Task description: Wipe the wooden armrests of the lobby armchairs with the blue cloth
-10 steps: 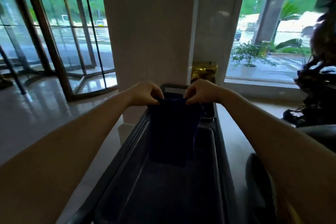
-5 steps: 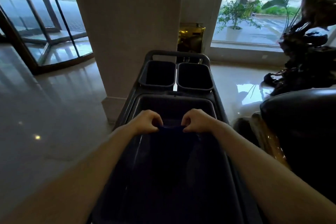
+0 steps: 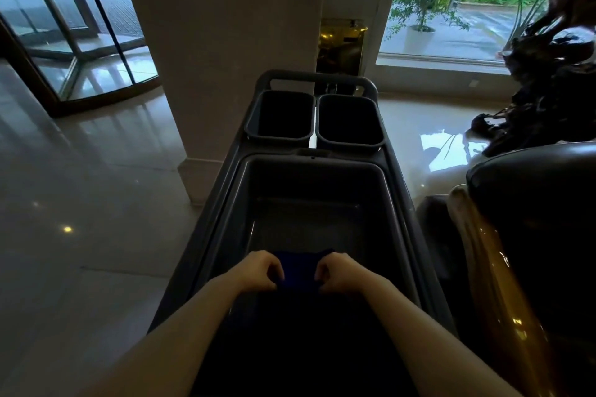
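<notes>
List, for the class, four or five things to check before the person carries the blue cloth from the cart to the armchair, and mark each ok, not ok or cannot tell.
1. Cloth held by both hands: ok. The left hand and right hand each pinch the blue cloth.
2. Cloth clear of the cart tub: cannot tell; its lower part is lost in shadow.
3. Armchair within reach: ok, probably. The armchair stands just right of the cart.
4. Wooden armrest in view: ok, only partly.
5. Cloth damp or clean: cannot tell.
</notes>
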